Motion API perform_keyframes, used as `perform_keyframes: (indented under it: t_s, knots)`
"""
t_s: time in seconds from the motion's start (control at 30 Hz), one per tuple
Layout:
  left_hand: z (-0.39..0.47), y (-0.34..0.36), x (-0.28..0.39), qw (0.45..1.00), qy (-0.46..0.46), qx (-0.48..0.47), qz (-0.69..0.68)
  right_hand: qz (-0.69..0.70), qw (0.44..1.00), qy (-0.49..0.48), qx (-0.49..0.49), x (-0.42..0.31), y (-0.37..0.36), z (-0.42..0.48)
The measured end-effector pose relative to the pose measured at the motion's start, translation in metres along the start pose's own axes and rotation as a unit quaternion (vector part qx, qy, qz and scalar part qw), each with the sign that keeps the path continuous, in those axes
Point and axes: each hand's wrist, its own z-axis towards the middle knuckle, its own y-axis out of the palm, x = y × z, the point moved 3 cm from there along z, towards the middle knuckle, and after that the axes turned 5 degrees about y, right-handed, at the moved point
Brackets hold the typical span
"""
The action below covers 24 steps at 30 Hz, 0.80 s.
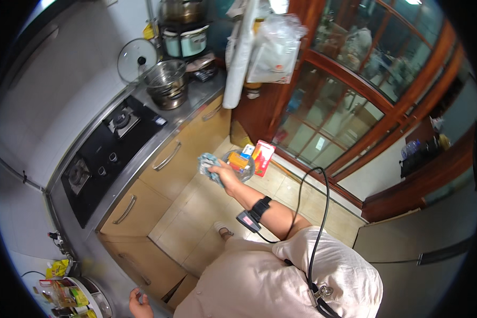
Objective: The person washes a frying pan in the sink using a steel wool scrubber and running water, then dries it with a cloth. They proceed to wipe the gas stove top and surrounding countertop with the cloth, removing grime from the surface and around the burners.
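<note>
My right hand [225, 175] grips a crumpled blue-grey cloth [207, 167], held out over the floor. From this view it overlaps a clear round bin [246, 175] holding packets and small boxes. A red box [264, 153] stands or leans beside that bin. At the bottom edge is my left hand [140, 305], near the steel counter [115, 274], with fingers partly curled and apart and nothing seen in it. Whether it touches the counter I cannot tell.
A black gas hob [113, 159] is set in the counter. Past it are a steel pot [168, 87], a glass lid [137, 60] and stacked pots [187, 41]. A bottle rack [83, 296] stands bottom left. A glass-paned wooden door [334, 115] rises right; a cable [326, 198] hangs by my arm.
</note>
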Motion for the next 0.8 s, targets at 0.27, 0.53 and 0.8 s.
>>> perform_keyframes:
  t_s: [0.27,0.53,0.8]
  knots:
    - [0.125,-0.029,0.028,0.993,-0.047,0.036,-0.099,-0.373,0.886,-0.274,-0.039,0.031,0.221,0.179]
    - [0.248,-0.05,0.004,0.999,-0.032,0.027,-0.035,-0.571,0.628,-0.495,-0.182,0.099,0.255,0.251]
    - [0.421,-0.062,0.102,0.995,0.072,-0.068,0.017,-0.62,0.691,-0.369,0.04,0.023,0.154,0.314]
